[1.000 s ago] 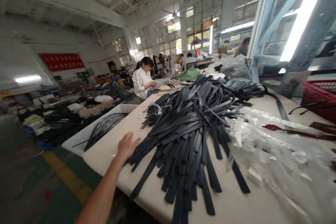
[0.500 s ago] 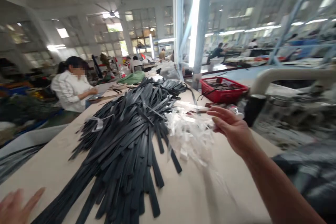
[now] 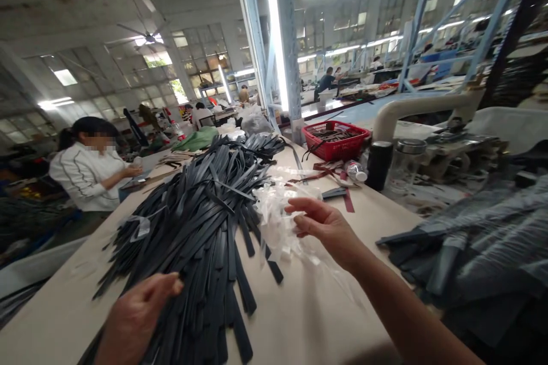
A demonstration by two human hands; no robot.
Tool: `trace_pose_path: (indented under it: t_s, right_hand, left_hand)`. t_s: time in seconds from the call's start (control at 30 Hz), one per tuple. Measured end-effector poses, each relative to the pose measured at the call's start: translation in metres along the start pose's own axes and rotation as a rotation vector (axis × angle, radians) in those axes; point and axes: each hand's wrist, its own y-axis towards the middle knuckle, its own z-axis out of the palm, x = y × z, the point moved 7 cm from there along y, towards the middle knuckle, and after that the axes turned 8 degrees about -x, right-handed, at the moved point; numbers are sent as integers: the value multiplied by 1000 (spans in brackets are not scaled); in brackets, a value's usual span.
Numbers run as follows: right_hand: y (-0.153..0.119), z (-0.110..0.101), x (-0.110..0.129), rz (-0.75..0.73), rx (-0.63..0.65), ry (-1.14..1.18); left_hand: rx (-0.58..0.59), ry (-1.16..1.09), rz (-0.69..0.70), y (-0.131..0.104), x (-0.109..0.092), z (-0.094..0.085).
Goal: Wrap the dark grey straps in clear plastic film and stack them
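A large heap of dark strips [image 3: 201, 228] lies across the pale table [image 3: 338, 313]. Over the lower left of the heap is my left hand [image 3: 139, 311], its fingers curled together; whatever they pinch, if anything, is too small to make out. My right hand [image 3: 323, 225] is at a tangle of translucent white ties [image 3: 274, 214] beside the strips, its thumb and fingers bent toward each other with a gap between them. Another white tie [image 3: 140, 228] loops over the left part of the heap.
Behind the ties stand a red basket [image 3: 336, 141], a clear bottle [image 3: 356, 171] and a black cylinder [image 3: 379, 165]. Plastic-covered dark material [image 3: 462, 256] lies at right. A person in a white top [image 3: 92, 174] is at the far left. Green cloth [image 3: 197, 140] lies behind the heap.
The view has turned to the right. My left hand has come up from the lower left corner over the strips and its fingers have closed. My right hand has moved left, onto the white ties.
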Motion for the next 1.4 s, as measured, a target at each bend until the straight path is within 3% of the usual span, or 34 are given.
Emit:
trace_pose_path:
  t_s: [0.1,0.2,0.33,0.47,0.57,0.63,0.77,0.9,1.1,1.27,1.33,1.4]
  right_hand:
    - [-9,1,-10,11,15,-13]
    - [-15,-3,-16,21,17,-2]
    - [-18,-9,-16,-2,24,-10]
    - [-17,-14,-16,-11,8,-33]
    - [-10,-17,-25,-11,-20,-70]
    - [-6,-20,-35,-11,-46,-117]
    - [-6,-30,-54,23,-85,-220]
    - [-26,-38,-54,43,-106,-296]
    - [-70,18,-65,244,315,-269]
    - [-84,43,-72,251,403,-269]
    - [-87,48,-74,282,430,-222]
    - [-87,50,-80,395,405,-63]
  left_hand:
    - [211,-238,165,-20,-77,57]
    - [335,-316,224,-41,-128,110]
    - [447,-348,239,-58,-146,146]
    - [656,-510,34,-76,-137,165]
    - [837,-701,-123,-94,-140,167]
    - [881,-803,-208,-101,-143,160]
    - [845,-963,-332,-103,-138,143]
    - [750,-994,-389,-101,-124,137]
    - [766,-958,-381,-118,-119,151]
    - [794,-959,-505,-136,-112,166]
    - [816,-955,-485,-142,-111,159]
    - [851,-886,-420,-151,-109,140]
